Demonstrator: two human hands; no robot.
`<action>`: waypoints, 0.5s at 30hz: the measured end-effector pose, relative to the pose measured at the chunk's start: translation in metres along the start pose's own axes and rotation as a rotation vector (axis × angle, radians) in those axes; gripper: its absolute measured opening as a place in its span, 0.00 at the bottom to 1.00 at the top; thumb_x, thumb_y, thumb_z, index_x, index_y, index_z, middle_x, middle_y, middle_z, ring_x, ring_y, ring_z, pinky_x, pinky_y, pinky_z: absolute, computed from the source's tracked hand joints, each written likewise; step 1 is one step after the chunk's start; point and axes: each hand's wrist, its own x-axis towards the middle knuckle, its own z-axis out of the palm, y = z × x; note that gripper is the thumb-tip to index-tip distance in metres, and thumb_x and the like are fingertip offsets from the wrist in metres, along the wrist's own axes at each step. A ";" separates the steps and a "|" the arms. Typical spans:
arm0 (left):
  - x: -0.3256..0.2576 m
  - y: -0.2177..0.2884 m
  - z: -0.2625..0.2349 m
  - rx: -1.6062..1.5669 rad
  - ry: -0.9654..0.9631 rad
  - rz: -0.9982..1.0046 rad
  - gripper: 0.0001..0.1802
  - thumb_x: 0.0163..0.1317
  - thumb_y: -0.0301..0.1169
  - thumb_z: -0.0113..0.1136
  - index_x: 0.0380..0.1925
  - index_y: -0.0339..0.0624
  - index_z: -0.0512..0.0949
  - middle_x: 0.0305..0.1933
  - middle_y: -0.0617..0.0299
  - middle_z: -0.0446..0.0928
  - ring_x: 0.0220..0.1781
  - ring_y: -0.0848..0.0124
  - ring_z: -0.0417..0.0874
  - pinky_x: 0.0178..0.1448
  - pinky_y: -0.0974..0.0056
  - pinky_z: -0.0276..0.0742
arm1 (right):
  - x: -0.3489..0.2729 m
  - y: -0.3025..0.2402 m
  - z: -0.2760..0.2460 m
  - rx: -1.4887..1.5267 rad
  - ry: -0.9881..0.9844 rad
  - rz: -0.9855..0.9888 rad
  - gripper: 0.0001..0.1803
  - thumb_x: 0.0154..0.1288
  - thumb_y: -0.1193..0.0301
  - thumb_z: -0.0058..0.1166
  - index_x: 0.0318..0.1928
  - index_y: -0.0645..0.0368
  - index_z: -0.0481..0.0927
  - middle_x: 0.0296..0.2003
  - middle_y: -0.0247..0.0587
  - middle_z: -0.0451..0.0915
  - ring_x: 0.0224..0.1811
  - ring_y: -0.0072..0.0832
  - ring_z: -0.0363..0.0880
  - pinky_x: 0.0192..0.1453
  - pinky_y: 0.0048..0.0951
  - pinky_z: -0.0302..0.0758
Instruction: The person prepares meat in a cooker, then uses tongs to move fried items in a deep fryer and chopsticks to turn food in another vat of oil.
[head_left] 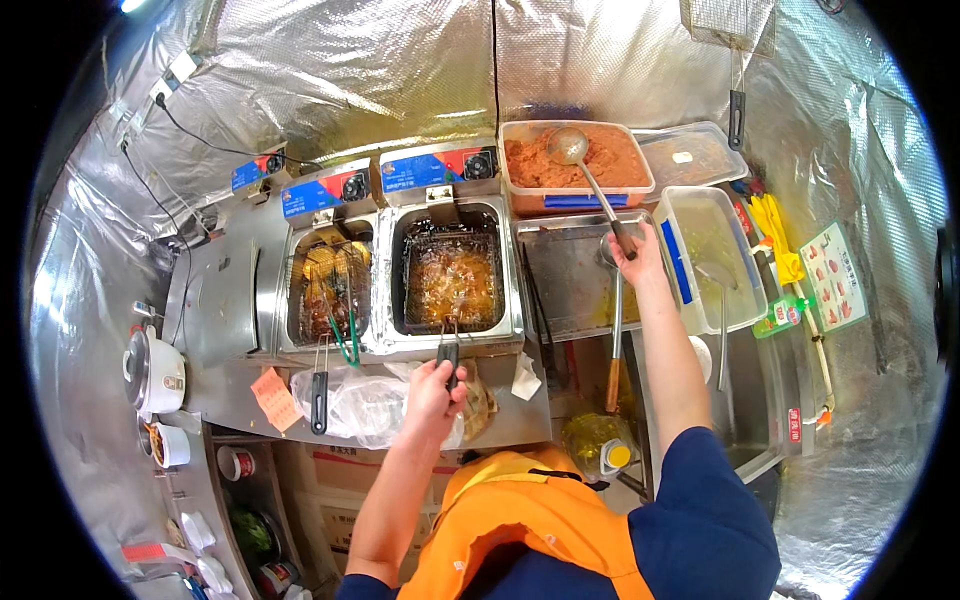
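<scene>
My left hand is closed around the black handle of a fry basket. That basket sits in the right fryer, where brown food bubbles in hot oil. My right hand grips a long-handled ladle by its dark handle end. The ladle's round metal bowl rests on or just above orange-red marinated food in a clear plastic tub at the back. In the left fryer, a second basket holds golden and brown pieces, with green-tipped tongs leaning in it.
A metal tray lies in front of the tub, with another long-handled tool across it. To the right stands a clear bin. A rice cooker is at far left. Below the counter sits an oil jug.
</scene>
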 end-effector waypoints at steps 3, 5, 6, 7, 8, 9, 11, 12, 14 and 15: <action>0.025 -0.003 -0.027 -0.053 0.010 0.018 0.09 0.83 0.31 0.44 0.42 0.37 0.68 0.34 0.59 0.75 0.19 0.77 0.69 0.17 0.69 0.56 | -0.030 0.011 -0.004 0.092 -0.054 0.006 0.38 0.78 0.44 0.49 0.55 0.76 0.75 0.49 0.61 0.82 0.47 0.47 0.87 0.52 0.39 0.88; -0.007 0.009 -0.003 -0.032 0.013 0.014 0.08 0.83 0.30 0.45 0.42 0.38 0.68 0.33 0.59 0.75 0.19 0.77 0.70 0.17 0.69 0.56 | -0.046 0.034 -0.015 0.150 0.083 -0.063 0.31 0.78 0.47 0.49 0.53 0.69 0.77 0.46 0.57 0.84 0.45 0.46 0.86 0.50 0.42 0.87; -0.013 0.008 -0.002 -0.007 -0.003 0.022 0.07 0.82 0.29 0.45 0.42 0.38 0.68 0.33 0.60 0.75 0.19 0.77 0.70 0.17 0.70 0.57 | -0.058 0.054 -0.026 0.135 0.155 -0.098 0.28 0.78 0.49 0.49 0.51 0.67 0.77 0.45 0.55 0.84 0.43 0.44 0.86 0.47 0.41 0.87; 0.000 0.000 -0.013 0.024 -0.004 0.028 0.07 0.82 0.29 0.45 0.43 0.39 0.68 0.34 0.60 0.76 0.19 0.77 0.70 0.17 0.70 0.57 | -0.072 0.076 -0.042 -0.053 0.034 -0.151 0.21 0.76 0.55 0.51 0.49 0.63 0.78 0.41 0.47 0.86 0.38 0.37 0.86 0.42 0.37 0.85; 0.012 -0.005 -0.025 0.004 0.026 0.031 0.07 0.82 0.30 0.46 0.43 0.39 0.68 0.34 0.60 0.76 0.19 0.77 0.70 0.17 0.71 0.57 | -0.115 0.103 -0.020 -0.316 0.141 -0.212 0.15 0.77 0.60 0.51 0.40 0.58 0.81 0.31 0.36 0.85 0.31 0.29 0.85 0.34 0.32 0.83; 0.020 -0.007 -0.027 -0.005 0.037 0.033 0.07 0.82 0.30 0.46 0.43 0.40 0.69 0.34 0.60 0.76 0.19 0.77 0.70 0.16 0.71 0.57 | -0.137 0.125 -0.031 -0.624 0.060 -0.220 0.11 0.76 0.65 0.53 0.41 0.58 0.84 0.30 0.36 0.85 0.30 0.26 0.85 0.30 0.29 0.80; 0.006 0.003 -0.006 0.048 0.051 0.045 0.09 0.83 0.31 0.46 0.42 0.38 0.70 0.33 0.60 0.76 0.19 0.78 0.69 0.16 0.71 0.57 | -0.150 0.189 -0.065 -1.003 0.148 -0.622 0.09 0.73 0.74 0.58 0.48 0.64 0.86 0.31 0.43 0.86 0.31 0.32 0.85 0.38 0.35 0.83; 0.000 0.001 -0.010 0.053 0.054 0.060 0.10 0.83 0.31 0.46 0.41 0.38 0.70 0.32 0.61 0.76 0.18 0.78 0.68 0.16 0.71 0.57 | -0.176 0.193 -0.048 -1.116 0.116 -0.823 0.12 0.73 0.72 0.59 0.52 0.64 0.84 0.38 0.46 0.86 0.38 0.39 0.86 0.46 0.40 0.83; 0.014 -0.001 -0.023 0.020 0.065 0.050 0.11 0.83 0.32 0.46 0.40 0.36 0.71 0.31 0.61 0.76 0.18 0.78 0.68 0.16 0.71 0.57 | -0.198 0.184 -0.046 -1.390 0.261 -0.923 0.15 0.70 0.72 0.60 0.55 0.62 0.82 0.49 0.51 0.80 0.54 0.47 0.79 0.59 0.46 0.78; 0.011 -0.002 -0.021 0.038 0.011 0.045 0.11 0.83 0.32 0.46 0.40 0.36 0.71 0.31 0.61 0.76 0.18 0.78 0.68 0.16 0.70 0.57 | -0.200 0.182 -0.046 -1.509 0.354 -1.045 0.15 0.69 0.73 0.60 0.55 0.62 0.82 0.52 0.53 0.78 0.58 0.50 0.76 0.63 0.49 0.75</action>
